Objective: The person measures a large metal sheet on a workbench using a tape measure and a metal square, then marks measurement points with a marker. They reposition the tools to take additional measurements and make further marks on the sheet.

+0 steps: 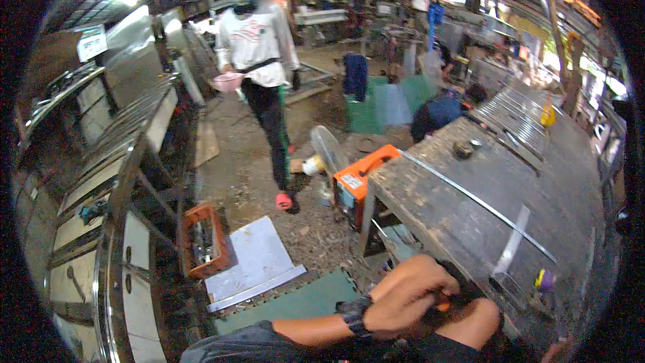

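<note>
1. Small orange piece (443,307), mostly hidden, showed beneath the bent-in fingers of the left hand (410,289), near the close edge of a long, worn workbench with a dark grey top (544,175). Whether the fingers gripped the piece could not be told. The right hand could not be made out clearly.
2. That workbench filled much of the view's right side.
3. A person in a white long-sleeved top and dark trousers (255,44) stood farther off, holding a pink bowl (228,82).
4. A pale grey flat sheet (255,255) lay on the ground, left of the bench.
5. A box-shaped orange machine with a top handle (366,178) stood just beside the bench's end.
6. An orange-brown plastic crate (186,252) with metal pieces inside sat beside the sheet.
7. A thin, silver-coloured strip (480,200) ran across the bench top, near a wider flat silver bar (516,236).
8. A small yellow-and-purple object (544,280) lay past that bar.
</note>
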Available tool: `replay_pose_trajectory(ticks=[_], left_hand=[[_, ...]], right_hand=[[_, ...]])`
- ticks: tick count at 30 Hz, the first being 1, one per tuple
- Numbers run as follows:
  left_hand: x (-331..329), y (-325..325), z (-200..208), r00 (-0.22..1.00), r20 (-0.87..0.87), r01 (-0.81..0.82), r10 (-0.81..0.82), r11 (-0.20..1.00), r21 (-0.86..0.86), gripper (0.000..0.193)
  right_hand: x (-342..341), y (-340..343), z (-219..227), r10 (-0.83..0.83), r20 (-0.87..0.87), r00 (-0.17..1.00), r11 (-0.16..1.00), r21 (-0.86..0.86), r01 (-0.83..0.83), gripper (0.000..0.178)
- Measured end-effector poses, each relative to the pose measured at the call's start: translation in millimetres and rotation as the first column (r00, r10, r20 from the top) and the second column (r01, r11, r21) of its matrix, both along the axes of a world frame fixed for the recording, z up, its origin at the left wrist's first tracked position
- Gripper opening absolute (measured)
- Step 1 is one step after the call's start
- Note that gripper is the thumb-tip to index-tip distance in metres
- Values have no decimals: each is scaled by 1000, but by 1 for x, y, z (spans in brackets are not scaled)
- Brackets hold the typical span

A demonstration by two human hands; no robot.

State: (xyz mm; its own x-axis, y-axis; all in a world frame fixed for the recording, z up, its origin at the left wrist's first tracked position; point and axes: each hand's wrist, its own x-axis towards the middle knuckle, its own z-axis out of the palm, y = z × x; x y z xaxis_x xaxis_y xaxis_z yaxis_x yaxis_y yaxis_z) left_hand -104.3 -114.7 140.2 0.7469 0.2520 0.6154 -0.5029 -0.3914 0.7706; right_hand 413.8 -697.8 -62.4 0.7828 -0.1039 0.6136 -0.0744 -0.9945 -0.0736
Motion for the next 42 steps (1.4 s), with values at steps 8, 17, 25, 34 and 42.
replay_pose_trajectory(ticks=[8,17,25,34,42], left_hand=[[-14,-16,-61,985,-84,-171,153,942,-290,26],[1,2,-57,932,-229,-360,279,765,-533,23],[27,153,-110,766,-251,-616,592,562,-552,23],[75,310,-195,673,-211,-717,709,555,-421,46],[82,338,-218,744,-236,-668,626,704,-239,51]], right_hand=[[-6,-12,20,347,319,882,935,-47,-351,47],[-138,185,124,788,336,516,411,338,-847,31],[-219,336,133,931,171,321,246,352,-903,31],[-269,425,114,964,-23,263,248,419,-873,27],[-245,436,60,978,97,182,155,240,-958,31]])
